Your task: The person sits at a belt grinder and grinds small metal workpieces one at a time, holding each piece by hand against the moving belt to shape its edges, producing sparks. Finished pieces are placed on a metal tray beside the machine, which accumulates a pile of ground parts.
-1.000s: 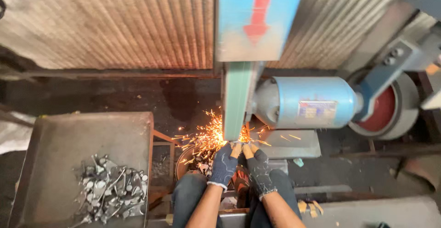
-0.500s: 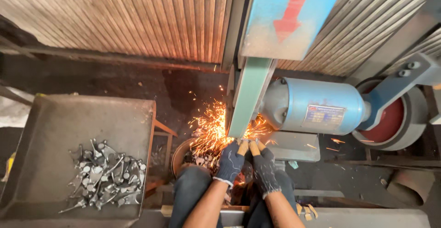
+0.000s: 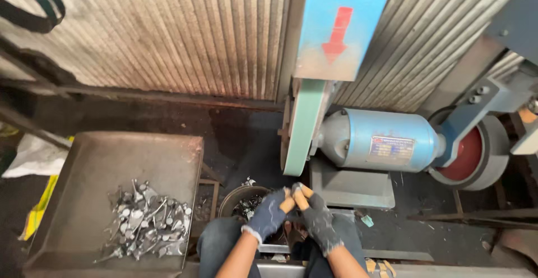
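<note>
Gloved left hand (image 3: 269,215) and right hand (image 3: 317,215) pinch together below the belt (image 3: 305,127), their held piece hidden

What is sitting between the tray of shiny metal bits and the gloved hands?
In the head view, a round bucket stands between the tray and the hands. It holds small metal pieces like those in the tray.

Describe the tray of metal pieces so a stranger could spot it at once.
Start at the blue motor with its green sanding belt. Look far left: a grey metal tray tilts beside the worker's knee. It alone holds a heap of shiny silver pieces.
</note>
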### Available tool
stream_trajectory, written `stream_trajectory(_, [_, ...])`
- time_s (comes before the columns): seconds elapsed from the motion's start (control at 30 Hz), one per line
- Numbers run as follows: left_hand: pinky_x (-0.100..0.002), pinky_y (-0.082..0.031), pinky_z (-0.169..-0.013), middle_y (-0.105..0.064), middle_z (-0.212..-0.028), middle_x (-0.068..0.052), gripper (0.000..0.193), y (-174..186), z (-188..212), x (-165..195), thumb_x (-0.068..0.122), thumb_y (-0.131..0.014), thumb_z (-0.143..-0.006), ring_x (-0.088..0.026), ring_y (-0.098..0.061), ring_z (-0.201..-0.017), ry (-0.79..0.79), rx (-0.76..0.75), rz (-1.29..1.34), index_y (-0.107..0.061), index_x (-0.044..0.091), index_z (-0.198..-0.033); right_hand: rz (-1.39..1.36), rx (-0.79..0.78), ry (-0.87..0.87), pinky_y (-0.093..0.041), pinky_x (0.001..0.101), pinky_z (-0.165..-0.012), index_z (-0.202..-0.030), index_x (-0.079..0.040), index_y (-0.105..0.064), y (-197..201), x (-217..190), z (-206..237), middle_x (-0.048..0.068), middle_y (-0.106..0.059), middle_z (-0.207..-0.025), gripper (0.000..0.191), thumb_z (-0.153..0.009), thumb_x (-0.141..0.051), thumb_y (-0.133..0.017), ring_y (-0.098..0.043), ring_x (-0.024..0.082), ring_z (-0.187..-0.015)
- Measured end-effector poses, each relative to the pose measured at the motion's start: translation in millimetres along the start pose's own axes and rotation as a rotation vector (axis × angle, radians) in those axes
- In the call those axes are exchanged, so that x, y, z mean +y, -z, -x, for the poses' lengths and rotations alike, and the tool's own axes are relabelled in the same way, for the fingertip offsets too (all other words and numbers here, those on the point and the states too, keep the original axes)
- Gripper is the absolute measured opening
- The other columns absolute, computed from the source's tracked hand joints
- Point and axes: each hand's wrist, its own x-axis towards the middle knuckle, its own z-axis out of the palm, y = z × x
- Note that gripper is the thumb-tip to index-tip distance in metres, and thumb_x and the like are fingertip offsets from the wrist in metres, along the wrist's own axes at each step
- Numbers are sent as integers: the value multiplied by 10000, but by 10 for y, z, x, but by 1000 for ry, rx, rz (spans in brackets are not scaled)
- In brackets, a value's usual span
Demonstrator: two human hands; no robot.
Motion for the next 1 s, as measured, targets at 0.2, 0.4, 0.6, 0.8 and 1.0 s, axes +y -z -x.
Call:
stream_trajectory(0.2, [-445,-535,-867,-739,-1081,-194,337,-19,-158,-38,304,-581,-957,-383,-689,-1014,99,333,-335,-720,67,-1153,329,71,38,-535,323,-826,-1200,-42,-716,-292,-154,-258,80,-758,-1031,492,-932,-449,-654,-700,178,-949])
stream_trajectory(0.4, [-486,-545,-767,-722,-1001,-224,315,-167,-287,-104,272,-562,-978,-420,-682,-918,124,432,-258,-722,47,-1130,487,53,79,-523,385,-721,-1024,-27,-744,-70,-48,-339,135,-754,-842,485,-949,-480,-589,-694,249,-773])
stream_trajectory(0.6, [-454,-559,-721,-742,-896,-182,297,-173,-303,-103,316,-647,-899,-356,-720,-819,131,540,-110,-744,44,-968,262,120,-185,-525,420,-748,-987,23,-701,-196,99,-399,171,-691,-831,463,-1015,-433,-627,-660,290,-784])
stream_trajectory(0.8, [-442,-546,-718,-750,-871,-143,280,-141,-279,-75,370,-716,-853,-342,-712,-803,57,556,-484,-766,104,-924,-1138,0,-406,-577,390,-767,-1037,-50,-643,-558,124,-314,101,-705,-911,355,-978,-390,-559,-678,250,-789])
stream_trajectory(1.0, [-388,-570,-795,-773,-1010,-72,283,-263,-179,-41,291,-750,-907,-232,-698,-891,40,339,378,-737,91,-1107,-396,-1,-91,-498,368,-685,-1117,-13,-683,-261,-119,-104,109,-726,-930,374,-996,-366,-672,-636,214,-775])
